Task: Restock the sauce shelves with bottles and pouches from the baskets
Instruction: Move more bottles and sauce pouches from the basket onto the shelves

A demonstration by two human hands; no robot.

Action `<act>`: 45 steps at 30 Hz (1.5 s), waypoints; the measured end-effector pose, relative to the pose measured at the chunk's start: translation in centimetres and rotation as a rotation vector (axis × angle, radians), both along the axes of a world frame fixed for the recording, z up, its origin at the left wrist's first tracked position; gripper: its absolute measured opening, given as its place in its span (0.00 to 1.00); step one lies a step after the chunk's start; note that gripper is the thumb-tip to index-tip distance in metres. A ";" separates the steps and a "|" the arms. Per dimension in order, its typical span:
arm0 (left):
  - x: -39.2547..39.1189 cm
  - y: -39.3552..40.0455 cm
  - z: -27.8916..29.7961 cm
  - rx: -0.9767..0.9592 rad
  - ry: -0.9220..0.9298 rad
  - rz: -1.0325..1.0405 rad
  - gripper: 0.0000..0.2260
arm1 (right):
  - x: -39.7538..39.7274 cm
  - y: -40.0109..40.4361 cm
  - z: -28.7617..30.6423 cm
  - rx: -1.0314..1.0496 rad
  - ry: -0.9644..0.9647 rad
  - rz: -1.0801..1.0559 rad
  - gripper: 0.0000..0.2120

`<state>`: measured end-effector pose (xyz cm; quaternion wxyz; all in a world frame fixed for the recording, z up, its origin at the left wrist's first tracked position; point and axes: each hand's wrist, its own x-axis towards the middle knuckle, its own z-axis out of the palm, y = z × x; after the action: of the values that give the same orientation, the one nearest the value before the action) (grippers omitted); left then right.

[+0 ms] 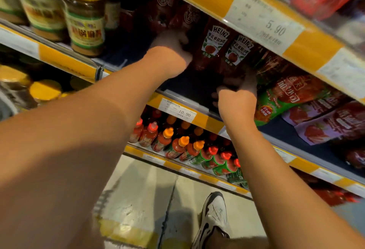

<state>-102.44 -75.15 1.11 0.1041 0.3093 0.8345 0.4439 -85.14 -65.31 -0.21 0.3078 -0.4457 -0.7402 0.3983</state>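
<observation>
**Two hands at the ketchup pouches**

Two Heinz ketchup pouches [227,51] stand upright side by side at centre frame, on the middle shelf [177,98]. The left hand [173,51] reaches against the left pouch; its grip is blurred, so I cannot tell. The right hand [237,98], fingers curled, sits below the right pouch; what it holds is hidden. Three jars [85,21] stand upper left.

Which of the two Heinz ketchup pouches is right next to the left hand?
The Heinz pouch on the left is: the left hand is up against its side. The other Heinz pouch stands one place further right, above the right hand.
</observation>
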 end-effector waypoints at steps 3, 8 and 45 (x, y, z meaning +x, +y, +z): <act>1.1 -3.3 0.5 0.037 -0.084 -0.009 0.15 | 1.1 -3.5 2.3 0.001 0.019 0.052 0.20; 3.5 -10.5 3.2 0.069 -0.077 -0.020 0.08 | 3.2 -10.7 4.0 0.027 -0.028 0.208 0.30; 1.1 -55.8 -13.0 -0.512 -0.356 0.554 0.05 | -9.5 -50.7 -3.0 -0.177 -0.492 1.059 0.19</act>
<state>-101.34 -130.92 -11.85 0.1970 -0.0445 0.9385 0.2800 -94.60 -115.97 -3.24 -0.1518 -0.1187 -0.8755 0.4431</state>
